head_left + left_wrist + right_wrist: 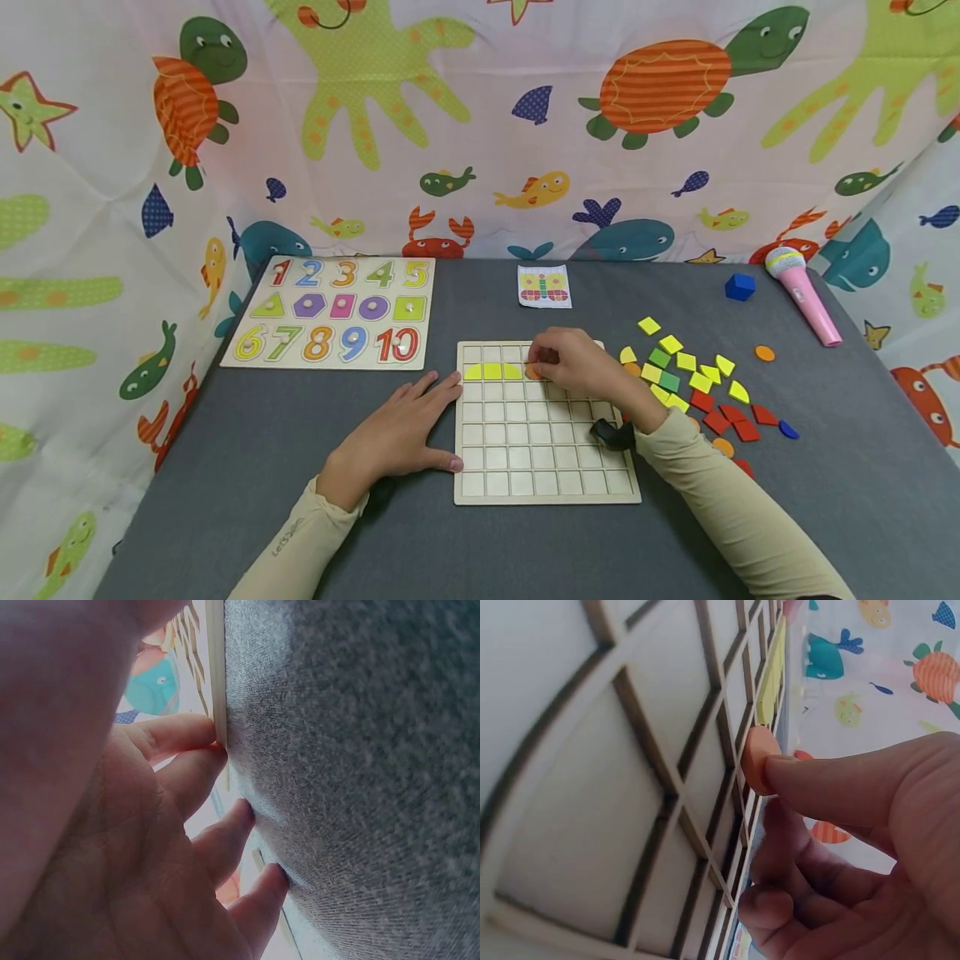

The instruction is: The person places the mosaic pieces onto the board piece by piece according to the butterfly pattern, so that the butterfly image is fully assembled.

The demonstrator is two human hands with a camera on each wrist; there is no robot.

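The wooden grid board (547,497) lies flat on the grey table. Several yellow pieces (492,372) fill cells in its second row, at the left. Just right of them my right hand (573,362) pinches an orange round piece (757,759) between thumb and finger, at the board's surface. My left hand (393,433) is spread on the table, its fingertips and thumb touching the board's left edge; in the left wrist view, fingertips (196,729) meet that edge.
Loose yellow, green, red and orange pieces (701,382) lie right of the board. Behind stand a blue cube (740,287) and a pink microphone (806,300). A small picture card (543,301) lies beyond the board; a number board (326,312) is at back left.
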